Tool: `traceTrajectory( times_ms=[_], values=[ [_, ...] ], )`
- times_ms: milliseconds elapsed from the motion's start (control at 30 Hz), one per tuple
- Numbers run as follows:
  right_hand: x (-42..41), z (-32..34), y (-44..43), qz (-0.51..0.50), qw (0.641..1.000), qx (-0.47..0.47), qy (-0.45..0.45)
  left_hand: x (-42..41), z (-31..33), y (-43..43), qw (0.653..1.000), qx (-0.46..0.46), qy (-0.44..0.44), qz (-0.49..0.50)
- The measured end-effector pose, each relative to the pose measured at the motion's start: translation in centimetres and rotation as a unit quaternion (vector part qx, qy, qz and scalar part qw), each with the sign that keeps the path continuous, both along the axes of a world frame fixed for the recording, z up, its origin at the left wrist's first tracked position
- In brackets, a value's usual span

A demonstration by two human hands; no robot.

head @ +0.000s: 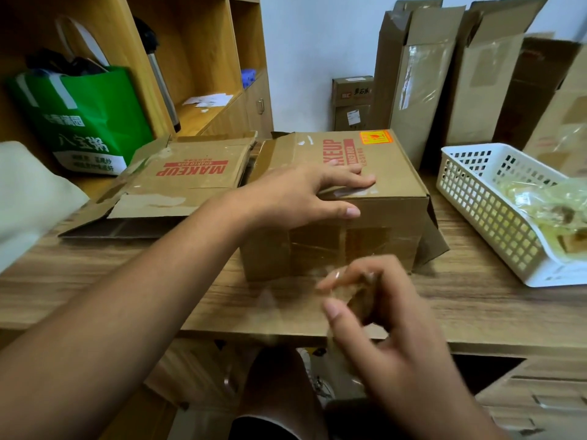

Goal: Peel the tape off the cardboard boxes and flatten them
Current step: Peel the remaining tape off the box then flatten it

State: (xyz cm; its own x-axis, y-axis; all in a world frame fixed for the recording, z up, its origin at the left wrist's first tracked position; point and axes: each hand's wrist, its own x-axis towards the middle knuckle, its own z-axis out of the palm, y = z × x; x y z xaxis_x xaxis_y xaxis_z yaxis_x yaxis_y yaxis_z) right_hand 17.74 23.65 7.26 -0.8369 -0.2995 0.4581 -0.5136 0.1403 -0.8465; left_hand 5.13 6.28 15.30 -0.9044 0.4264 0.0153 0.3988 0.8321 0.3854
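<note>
A brown cardboard box point(390, 173) printed MAKEUP in red stands upright in the middle of the wooden desk point(127, 281), with clear tape across its near side. My left hand point(305, 195) rests flat on the box's top near edge, fingers straight, thumb over the front. In front of the box, my right hand point(381, 315) pinches a strip of clear tape point(346, 296) between thumb and fingers. A flattened MAKEUP box point(178, 182) lies to the left on the desk.
A white plastic basket point(470, 198) holding crumpled tape sits at the right. Tall cardboard boxes point(422, 90) lean against the back wall. A green bag point(89, 119) stands at the left by wooden shelves point(203, 58). Desk drawers point(540, 395) show lower right.
</note>
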Motion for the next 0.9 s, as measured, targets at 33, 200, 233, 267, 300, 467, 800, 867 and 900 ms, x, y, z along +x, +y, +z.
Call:
traceTrajectory(
  times_ms=[33,200,233,267,300,467,800,867,900],
  values=[
    [-0.5,0.4,0.8,0.019,1.0,-0.009,-0.015,0.0,0.0,-0.1,1.0,0.0,-0.002,-0.002],
    [-2.1,1.7,3.2,0.067,0.997,0.033,-0.009,-0.2,0.0,-0.4,1.0,0.01,-0.014,-0.007],
    [-2.5,1.9,3.8,0.052,0.998,0.039,-0.002,-0.2,-0.1,-0.4,1.0,0.007,-0.011,-0.009],
    [-2.9,2.2,4.4,0.031,0.999,0.041,0.004,-0.2,-0.1,-0.4,1.0,0.002,-0.009,-0.009],
    [-3.3,2.5,4.8,0.005,0.999,0.044,0.012,-0.2,-0.1,-0.4,1.0,-0.001,-0.007,-0.009],
    [-4.6,3.4,6.2,-0.117,0.987,0.087,0.07,-0.2,-0.2,-0.4,1.0,-0.013,-0.006,-0.013],
    [-7.5,7.5,12.4,-0.223,0.963,0.125,0.087,-0.5,-0.3,-0.2,0.999,-0.007,-0.015,-0.035],
    [-8.7,8.8,14.4,-0.234,0.957,0.153,0.072,-0.6,-0.5,-0.4,0.999,0.005,-0.004,-0.04],
    [-9.4,9.4,15.3,-0.239,0.955,0.164,0.061,-0.7,-0.7,-0.5,0.999,0.014,-0.003,-0.042]
  ],
)
